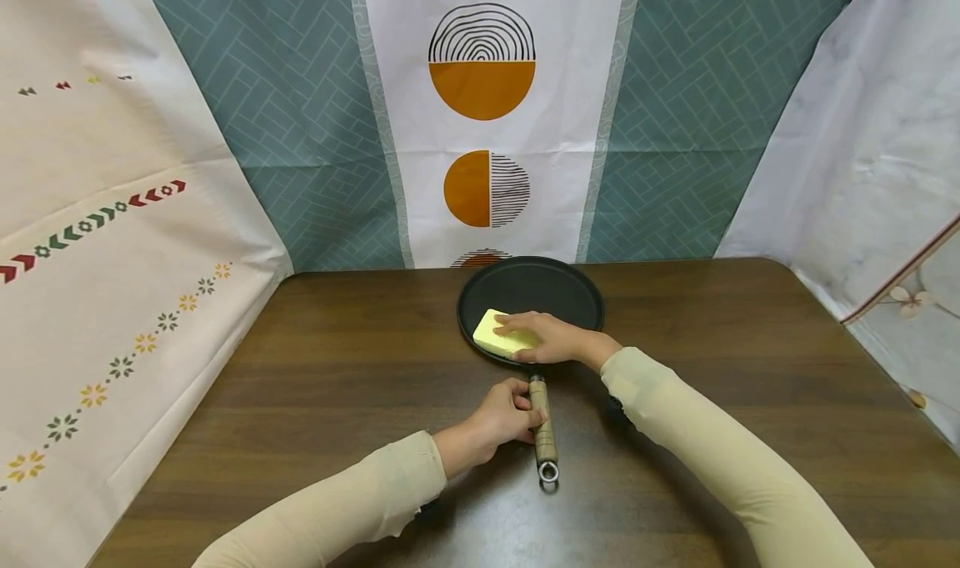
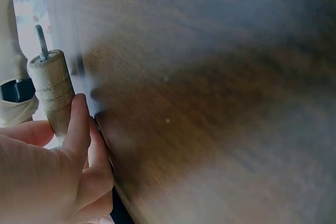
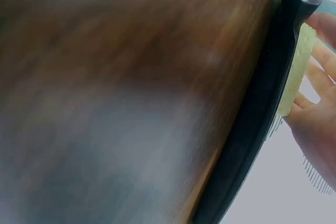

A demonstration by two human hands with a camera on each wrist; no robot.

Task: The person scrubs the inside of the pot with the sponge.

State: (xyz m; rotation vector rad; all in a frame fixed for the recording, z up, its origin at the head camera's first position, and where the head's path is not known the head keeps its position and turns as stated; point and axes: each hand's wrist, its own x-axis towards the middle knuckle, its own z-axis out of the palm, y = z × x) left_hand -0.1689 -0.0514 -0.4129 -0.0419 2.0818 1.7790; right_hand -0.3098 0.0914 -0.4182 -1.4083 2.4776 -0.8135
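Head view, pan: flat black pan (image 1: 551,289) lies on the brown wooden bench (image 1: 315,368), at the far middle of it, with its wooden handle (image 1: 542,424) pointing back toward the person.
Head view, sponge: yellow sponge (image 1: 492,332) sits inside the pan, on the near left part of its surface.
Head view, right hand: right hand (image 1: 546,339) lies flat on top of the sponge, fingers stretched out and pressing it onto the pan.
Head view, left hand: left hand (image 1: 501,416) is just left of the pan's handle, fingers curled round it.
Head view, surroundings: patterned cloths hang behind the pan, a white panel with orange circles (image 1: 483,92) between teal ones.

Left wrist view, handle: ridged wooden handle (image 2: 52,90) ends in a metal loop (image 2: 41,42), away from the pan.
Left wrist view, left hand: left hand (image 2: 50,174) grips the handle, thumb along its side, above the blurred bench (image 2: 226,103).

Right wrist view, pan: dark rim of the pan (image 3: 257,114) runs along the bench (image 3: 121,77), which is blurred.
Right wrist view, sponge: sponge (image 3: 297,72) shows as a yellow edge just beyond the pan's rim.
Right wrist view, right hand: fingers (image 3: 317,124) of the right hand rest on the sponge.
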